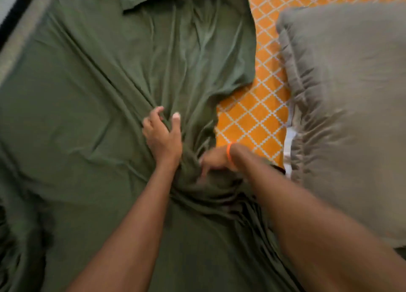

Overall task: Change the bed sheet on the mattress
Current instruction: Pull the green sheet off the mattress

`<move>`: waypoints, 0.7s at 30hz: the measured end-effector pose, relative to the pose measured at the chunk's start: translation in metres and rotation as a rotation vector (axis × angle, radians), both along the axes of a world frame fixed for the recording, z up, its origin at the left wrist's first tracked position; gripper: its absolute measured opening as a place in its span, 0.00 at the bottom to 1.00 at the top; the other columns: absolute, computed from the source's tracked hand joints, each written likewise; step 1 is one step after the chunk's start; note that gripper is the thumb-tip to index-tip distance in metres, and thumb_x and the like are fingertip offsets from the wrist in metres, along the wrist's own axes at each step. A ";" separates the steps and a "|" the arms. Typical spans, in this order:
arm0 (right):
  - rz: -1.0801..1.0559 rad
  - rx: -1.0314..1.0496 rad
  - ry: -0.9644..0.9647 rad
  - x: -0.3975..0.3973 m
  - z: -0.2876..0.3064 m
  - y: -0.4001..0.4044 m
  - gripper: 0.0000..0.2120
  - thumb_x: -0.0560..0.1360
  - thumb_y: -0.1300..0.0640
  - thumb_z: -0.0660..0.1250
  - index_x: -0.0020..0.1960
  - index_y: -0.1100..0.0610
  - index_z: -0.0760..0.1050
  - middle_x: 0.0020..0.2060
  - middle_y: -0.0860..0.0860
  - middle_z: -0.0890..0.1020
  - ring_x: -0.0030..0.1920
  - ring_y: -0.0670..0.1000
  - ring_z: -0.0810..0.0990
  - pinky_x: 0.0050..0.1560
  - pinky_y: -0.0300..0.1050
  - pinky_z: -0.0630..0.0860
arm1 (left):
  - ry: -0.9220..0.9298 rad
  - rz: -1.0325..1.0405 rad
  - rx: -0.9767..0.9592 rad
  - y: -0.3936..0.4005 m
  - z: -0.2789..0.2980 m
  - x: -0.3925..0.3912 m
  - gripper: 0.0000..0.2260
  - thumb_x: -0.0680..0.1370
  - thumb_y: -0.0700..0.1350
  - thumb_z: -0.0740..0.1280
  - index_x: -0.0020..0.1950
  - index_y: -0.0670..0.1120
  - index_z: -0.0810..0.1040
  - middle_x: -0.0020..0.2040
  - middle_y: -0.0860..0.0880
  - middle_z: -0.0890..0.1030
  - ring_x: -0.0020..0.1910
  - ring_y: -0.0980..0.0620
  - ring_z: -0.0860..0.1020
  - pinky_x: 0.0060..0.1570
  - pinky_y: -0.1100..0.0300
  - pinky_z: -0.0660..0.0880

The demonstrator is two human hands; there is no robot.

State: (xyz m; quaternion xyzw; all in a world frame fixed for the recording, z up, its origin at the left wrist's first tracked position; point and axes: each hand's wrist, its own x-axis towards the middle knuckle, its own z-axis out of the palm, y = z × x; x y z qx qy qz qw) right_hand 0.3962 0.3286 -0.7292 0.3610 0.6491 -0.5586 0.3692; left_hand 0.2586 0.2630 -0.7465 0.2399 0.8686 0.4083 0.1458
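Green sheet [92,120] covers most of the bed, wrinkled, its creases converging on the hands, apparently because it is being gathered for removal. Its right edge curls back, baring the orange patterned mattress [257,120] beneath. A grey pillow [347,89] lies on the mattress's right side, clear of the sheet, likely set aside to free it. A pale bed edge [24,34] borders the sheet at upper left. Left hand [162,135] clutches a ridge of sheet, fingers curled into it. Right hand [214,160], blurred, wearing an orange wristband [229,152], appears to grasp the bunch; open mattress lies just beyond it.
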 end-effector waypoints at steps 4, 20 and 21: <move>0.577 0.013 -0.070 -0.038 -0.006 -0.047 0.22 0.75 0.51 0.77 0.66 0.57 0.81 0.59 0.53 0.84 0.52 0.54 0.80 0.62 0.50 0.77 | 0.064 -0.100 -0.537 0.014 -0.007 -0.038 0.56 0.69 0.63 0.78 0.85 0.47 0.48 0.81 0.43 0.60 0.78 0.39 0.62 0.73 0.40 0.61; -0.883 0.738 -0.020 -0.089 -0.020 0.062 0.57 0.71 0.38 0.77 0.84 0.47 0.42 0.78 0.64 0.59 0.77 0.64 0.63 0.75 0.56 0.62 | -0.460 -0.926 -0.962 -0.029 0.033 -0.103 0.12 0.73 0.49 0.63 0.48 0.44 0.81 0.52 0.42 0.83 0.46 0.43 0.80 0.46 0.53 0.75; -0.869 0.661 -0.006 -0.100 -0.029 0.053 0.57 0.71 0.43 0.78 0.84 0.48 0.41 0.76 0.64 0.63 0.75 0.63 0.67 0.75 0.55 0.66 | -0.643 -0.892 -0.972 -0.034 0.038 -0.109 0.09 0.71 0.52 0.65 0.41 0.47 0.79 0.42 0.46 0.81 0.37 0.45 0.77 0.38 0.55 0.71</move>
